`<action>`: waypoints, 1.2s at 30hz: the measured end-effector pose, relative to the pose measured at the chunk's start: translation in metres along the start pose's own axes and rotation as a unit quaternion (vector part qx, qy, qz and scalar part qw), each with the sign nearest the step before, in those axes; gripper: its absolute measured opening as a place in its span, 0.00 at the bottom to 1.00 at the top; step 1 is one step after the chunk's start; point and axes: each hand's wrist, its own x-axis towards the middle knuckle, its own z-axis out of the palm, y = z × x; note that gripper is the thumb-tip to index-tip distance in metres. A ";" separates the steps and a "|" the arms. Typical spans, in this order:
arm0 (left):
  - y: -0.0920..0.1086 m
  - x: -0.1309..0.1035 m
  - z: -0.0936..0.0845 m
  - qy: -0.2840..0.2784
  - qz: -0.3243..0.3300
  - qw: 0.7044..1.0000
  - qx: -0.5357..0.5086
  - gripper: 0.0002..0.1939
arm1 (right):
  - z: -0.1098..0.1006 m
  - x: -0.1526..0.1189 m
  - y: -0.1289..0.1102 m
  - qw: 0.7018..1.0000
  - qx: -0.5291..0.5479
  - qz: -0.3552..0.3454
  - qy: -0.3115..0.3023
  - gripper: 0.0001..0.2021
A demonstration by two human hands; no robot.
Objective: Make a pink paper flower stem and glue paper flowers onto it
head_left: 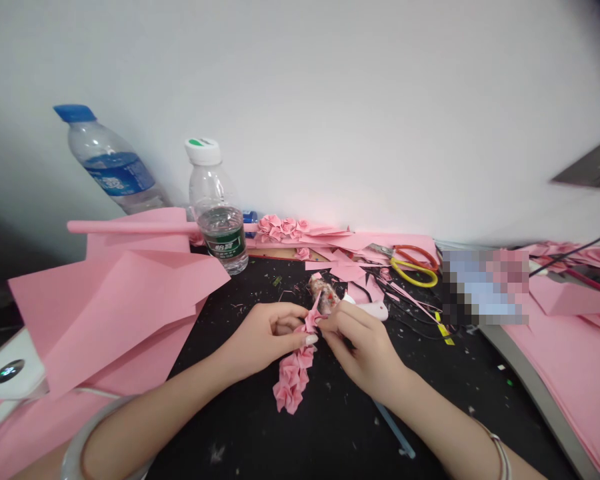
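Between my two hands is a pink folded-paper flower piece point(311, 323), with a pointed tip sticking up. My left hand point(275, 333) pinches it from the left, thumb and fingers closed on it. From the right, my right hand point(357, 337) grips its edge with bent fingers; the fingertips are partly hidden. Just below, a cluster of pink folded paper flowers point(291, 383) lies on the black table point(220, 427); I cannot tell whether it joins the held piece. Behind my hands rests a speckled, roundish object point(324, 293), partly covered.
Two water bottles, one white-capped point(223, 220) and one blue-capped point(115, 160), stand at the back left. Pink paper sheets point(115, 313) lie left, more point(570, 360) right. Scissors point(414, 265), paper scraps point(347, 270) and finished flowers point(280, 228) lie along the wall. A blue stick point(395, 430) lies near my right forearm.
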 end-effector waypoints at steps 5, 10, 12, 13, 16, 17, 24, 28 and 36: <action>-0.001 0.000 0.000 0.000 -0.001 1.000 -0.004 0.13 | 0.000 0.001 0.002 1.000 0.000 -0.001 0.002 0.07; -0.001 0.001 -0.001 0.003 -0.008 1.000 -0.005 0.14 | 0.001 0.002 0.001 1.000 -0.004 0.002 0.007 0.07; -0.001 0.001 -0.001 0.002 -0.012 1.000 -0.012 0.14 | 0.001 0.002 0.001 1.000 -0.008 0.004 0.010 0.08; -0.001 0.001 -0.001 0.002 -0.013 1.000 -0.016 0.14 | 0.001 0.002 0.001 1.000 -0.009 0.004 0.012 0.08; -0.001 0.004 -0.002 0.007 -0.017 0.999 -0.033 0.14 | 0.000 0.003 0.002 1.000 -0.018 0.004 0.022 0.07; -0.002 0.004 -0.002 0.011 -0.020 0.999 -0.037 0.14 | 0.000 0.003 0.002 0.999 -0.020 0.004 0.024 0.07; -0.004 0.006 -0.007 0.059 -0.022 0.994 -0.084 0.20 | -0.010 0.004 0.001 0.998 0.005 0.018 0.060 0.09; -0.002 0.004 -0.009 0.091 -0.020 0.987 -0.128 0.21 | -0.012 0.002 0.000 0.998 0.005 0.027 0.064 0.09; 0.006 0.005 -0.009 0.156 0.031 0.960 -0.231 0.21 | -0.009 0.001 -0.005 0.997 -0.006 0.079 -0.005 0.21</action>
